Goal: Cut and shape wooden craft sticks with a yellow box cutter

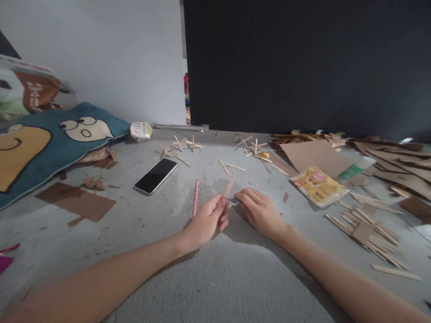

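Near the middle of the table, my left hand (208, 220) is closed with thumb and fingers pinching a flat wooden craft stick (229, 186), whose upper end points away from me. Close by on the right, my right hand (260, 211) is closed around a small dark, blade-like tool (234, 200). The tool's thin tip reaches to the stick at my left fingertips; whether it cuts into the wood is too small to tell. Left of my left hand lies a pink patterned pencil (195, 197), and beyond it a phone (156, 176) with a dark screen.
Crossed stick pieces (186, 143) lie ahead, with more crossed sticks (251, 144) to their right. A yellow packet (318, 186), loose craft sticks (370, 233) and cardboard scraps (397, 168) cover the right side. At left are a blue cushion (67, 148) and a brown cardboard piece (76, 200).
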Tool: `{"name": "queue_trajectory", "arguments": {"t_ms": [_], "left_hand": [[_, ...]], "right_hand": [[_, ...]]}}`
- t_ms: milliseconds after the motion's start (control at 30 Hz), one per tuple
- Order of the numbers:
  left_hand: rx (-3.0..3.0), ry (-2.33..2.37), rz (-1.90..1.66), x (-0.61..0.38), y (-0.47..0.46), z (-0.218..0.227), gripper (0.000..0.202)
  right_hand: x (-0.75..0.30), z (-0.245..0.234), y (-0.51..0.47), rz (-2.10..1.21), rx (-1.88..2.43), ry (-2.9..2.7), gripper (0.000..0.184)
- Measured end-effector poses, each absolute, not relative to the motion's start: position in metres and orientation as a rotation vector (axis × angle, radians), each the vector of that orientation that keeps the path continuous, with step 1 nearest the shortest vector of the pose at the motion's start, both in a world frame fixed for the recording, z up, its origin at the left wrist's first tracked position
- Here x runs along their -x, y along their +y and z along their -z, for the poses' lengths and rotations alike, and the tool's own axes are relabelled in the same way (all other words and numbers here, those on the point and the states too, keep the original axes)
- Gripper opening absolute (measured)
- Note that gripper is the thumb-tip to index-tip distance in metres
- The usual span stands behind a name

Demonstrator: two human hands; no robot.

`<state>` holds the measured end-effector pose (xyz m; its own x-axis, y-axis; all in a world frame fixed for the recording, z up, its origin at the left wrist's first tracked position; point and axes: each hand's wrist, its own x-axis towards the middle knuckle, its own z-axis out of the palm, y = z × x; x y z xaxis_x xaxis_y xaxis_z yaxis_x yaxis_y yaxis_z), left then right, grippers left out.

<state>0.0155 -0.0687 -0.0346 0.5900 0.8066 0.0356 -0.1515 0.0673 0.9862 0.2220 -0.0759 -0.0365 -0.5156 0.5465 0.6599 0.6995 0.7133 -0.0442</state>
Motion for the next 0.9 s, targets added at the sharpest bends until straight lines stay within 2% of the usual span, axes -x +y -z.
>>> {"name": "queue_trajectory", "arguments": {"t_ms": [400,733,900], "left_hand": [[-1.351,0.571,-0.726,-0.014,-0.0722,0.0284,0.03],[-1.385,0.597,-0.698,-0.0123,-0.071,0.0278,0.033],[-1.364,0.579,-0.709,-0.0131,-0.0687,0.0279,0.044]], "right_hand": [[-0.2214,0.0374,-0.0764,0.279,0.969,-2.268,0.023],[-0.2215,0.0386,-0.075,0.264,0.985,-2.283,0.023],[-0.2203,0.0389,-0.0738,0.251,0.992,-2.299,0.021]]}}
